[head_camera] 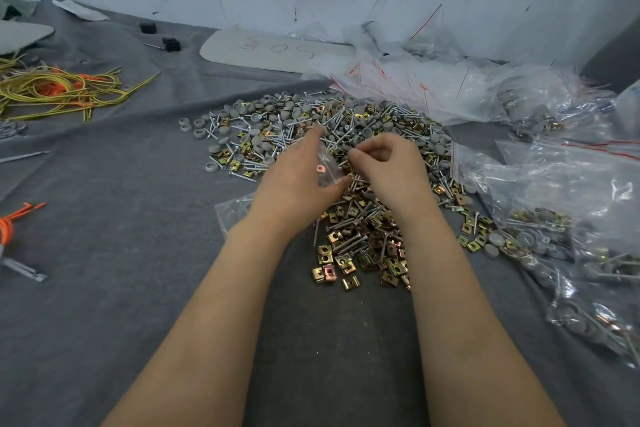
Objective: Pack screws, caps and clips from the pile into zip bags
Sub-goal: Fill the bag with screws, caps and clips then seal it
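left hand (294, 177) grips a small zip bag (329, 173), with a clip (320, 168) inside. right hand (388, 163) curls its fingertips at the bag's mouth; whether they pinch a piece i cannot tell. both hover over the pile (311, 121) of screws, caps and clips. filling looks under way; the next move calls for another pick, dropped through the held-open mouth.

We see left hand (298, 180) holding small clear zip bag (328, 173), one clip inside, over the pile (346, 128) of screws, caps, clips mid grey cloth (104, 201); right hand (389, 166) pinches bag's top edge. Filled bags (571, 253) along cloth's right edge, yellow wires (59, 90) at left edge.
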{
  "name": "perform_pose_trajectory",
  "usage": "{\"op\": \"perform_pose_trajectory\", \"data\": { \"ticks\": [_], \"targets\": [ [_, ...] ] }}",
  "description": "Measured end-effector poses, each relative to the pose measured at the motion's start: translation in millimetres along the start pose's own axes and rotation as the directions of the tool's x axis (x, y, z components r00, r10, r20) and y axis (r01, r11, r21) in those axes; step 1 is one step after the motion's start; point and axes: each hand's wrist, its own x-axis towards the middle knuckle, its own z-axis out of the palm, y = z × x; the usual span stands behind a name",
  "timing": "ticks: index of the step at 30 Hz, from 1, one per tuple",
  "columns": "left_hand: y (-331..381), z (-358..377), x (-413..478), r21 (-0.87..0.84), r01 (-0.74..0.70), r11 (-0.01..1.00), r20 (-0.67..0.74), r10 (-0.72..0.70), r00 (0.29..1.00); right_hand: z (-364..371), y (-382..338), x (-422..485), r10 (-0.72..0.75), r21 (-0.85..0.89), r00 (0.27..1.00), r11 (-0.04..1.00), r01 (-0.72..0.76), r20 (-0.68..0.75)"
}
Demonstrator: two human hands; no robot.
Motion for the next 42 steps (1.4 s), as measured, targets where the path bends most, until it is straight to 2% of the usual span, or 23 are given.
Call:
{"op": "perform_pose_trajectory", "data": {
  "ticks": [3, 4, 6, 8, 10, 11, 13, 17, 21, 25, 27, 30, 32, 35, 37, 39, 41, 42],
  "targets": [
    [0.8, 0.6, 0.5, 0.004, -0.004, 1.000, 0.013, 0.004, 1.000, 4.8, -6.6, -5.0, -0.062, 0.166, 0.981, 0.986, 0.031, 0.182],
    [0.4, 0.2, 0.5, -0.001, -0.001, 1.000, 0.004, 0.001, 1.000, 4.7, -7.1, -5.1, -0.068, 0.189, 0.979, 0.981, 0.031, 0.191],
    [-1.1, -1.4, 0.4, -0.012, 0.010, 1.000, -0.023, -0.010, 1.000, 0.8, -5.2, -3.2, -0.045, 0.162, 0.993, 0.986, 0.027, 0.107],
    [-2.3, -2.4, 0.1, -0.003, 0.018, 1.000, -0.043, -0.018, 0.999, -6.3, -0.4, -0.4, -0.031, -0.082, 0.999, 0.996, 0.033, 0.018],
    [-2.1, -2.3, -0.1, -0.002, 0.018, 1.000, -0.047, -0.018, 0.999, -9.5, 1.8, -0.7, -0.002, -0.397, 0.996, 0.917, 0.037, 0.089],
    [-1.9, -2.1, 0.0, -0.005, 0.017, 1.000, -0.046, -0.018, 0.999, -8.0, 2.2, -1.8, 0.037, -0.501, 0.988, 0.865, 0.044, 0.150],
    [-2.2, -2.3, 0.7, -0.004, 0.021, 1.000, -0.047, -0.021, 0.999, -0.8, 1.8, -3.6, 0.113, -0.612, 0.970, 0.790, 0.045, 0.216],
    [-1.8, -2.7, 0.2, -0.009, 0.024, 1.000, -0.052, -0.024, 0.998, 10.7, 2.6, -3.5, 0.125, -0.714, 0.975, 0.698, 0.047, 0.186],
    [-1.4, -3.4, -0.2, -0.007, 0.026, 1.000, -0.039, -0.026, 0.999, 10.7, 6.3, -1.9, 0.116, -0.700, 0.979, 0.713, 0.035, 0.166],
    [-1.6, -2.5, -0.7, -0.008, 0.024, 1.000, -0.037, -0.024, 0.999, 5.7, 10.0, 0.8, 0.059, -0.591, 0.995, 0.807, -0.001, 0.079],
    [-2.4, -1.9, -0.4, -0.001, 0.019, 1.000, -0.032, -0.019, 0.999, 1.9, 10.3, 3.0, 0.021, -0.457, 1.000, 0.889, -0.021, -0.006],
    [-2.3, -1.3, -0.2, 0.017, 0.003, 1.000, -0.024, -0.002, 1.000, -0.8, 6.5, 3.7, 0.033, -0.117, 0.996, 0.992, -0.042, -0.081],
    [-1.1, -0.4, -0.3, 0.032, -0.006, 0.999, -0.009, 0.007, 1.000, 1.2, 1.9, 1.2, 0.038, 0.038, 0.998, 0.999, -0.036, -0.058],
    [-0.1, -0.5, 0.7, 0.011, -0.007, 1.000, 0.012, 0.007, 1.000, 5.4, -3.2, -2.5, -0.023, 0.134, 0.990, 0.991, 0.004, 0.141],
    [-0.9, -1.5, 1.1, -0.013, -0.001, 1.000, 0.003, 0.001, 1.000, 5.3, -4.8, -3.8, -0.064, 0.136, 0.972, 0.990, 0.033, 0.227],
    [-2.1, -2.1, 0.7, -0.029, 0.009, 1.000, -0.017, -0.010, 1.000, 1.6, -3.7, -3.1, -0.070, 0.086, 0.984, 0.995, 0.057, 0.162],
    [-2.9, -2.1, 0.1, -0.034, 0.020, 0.999, -0.034, -0.021, 0.999, -3.2, -0.1, -1.8, -0.074, -0.129, 0.994, 0.988, 0.084, 0.081],
    [-3.1, -2.1, -0.1, -0.034, 0.022, 0.999, -0.042, -0.024, 0.999, -4.6, 1.2, -2.0, -0.064, -0.277, 0.993, 0.957, 0.089, 0.096]
  ]
}}
